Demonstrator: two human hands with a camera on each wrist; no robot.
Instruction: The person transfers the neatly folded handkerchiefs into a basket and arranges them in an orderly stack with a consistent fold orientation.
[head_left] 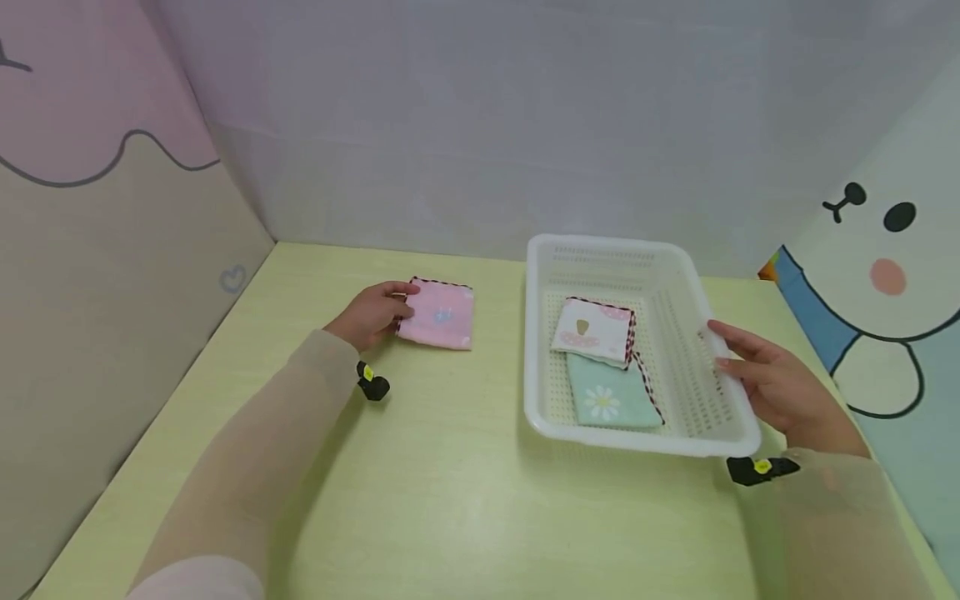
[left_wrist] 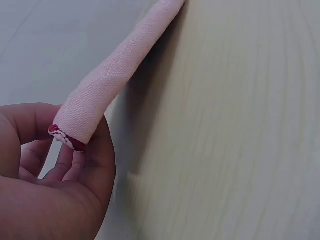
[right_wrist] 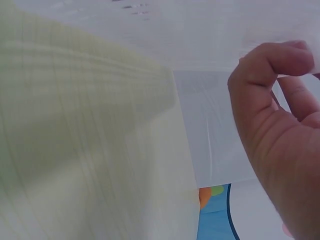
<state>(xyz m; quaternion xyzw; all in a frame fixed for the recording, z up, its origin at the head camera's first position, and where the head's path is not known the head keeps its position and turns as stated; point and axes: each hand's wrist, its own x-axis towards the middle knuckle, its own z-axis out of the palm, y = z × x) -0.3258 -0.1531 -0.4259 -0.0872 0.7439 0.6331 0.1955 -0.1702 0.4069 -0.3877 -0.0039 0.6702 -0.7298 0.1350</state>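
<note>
My left hand [head_left: 372, 315] pinches the left edge of a pink folded cloth [head_left: 442, 317] that has a dark red trimmed border. In the left wrist view, thumb and fingers clasp the end of this cloth [left_wrist: 102, 85], and a shadow lies on the table beneath it. On the right, my right hand [head_left: 780, 383] grips the right rim of a white plastic basket [head_left: 534, 342], which tilts slightly. Inside the basket, a white folded cloth [head_left: 596, 327] with pink patches overlaps a mint-green one [head_left: 611, 396] bearing a white daisy.
The pale yellow-green table [head_left: 465, 500] spans the space under both arms. A grey-white sheet [head_left: 480, 125] rises behind it. Printed cartoon panels stand at the left [head_left: 105, 317] and right [head_left: 892, 358].
</note>
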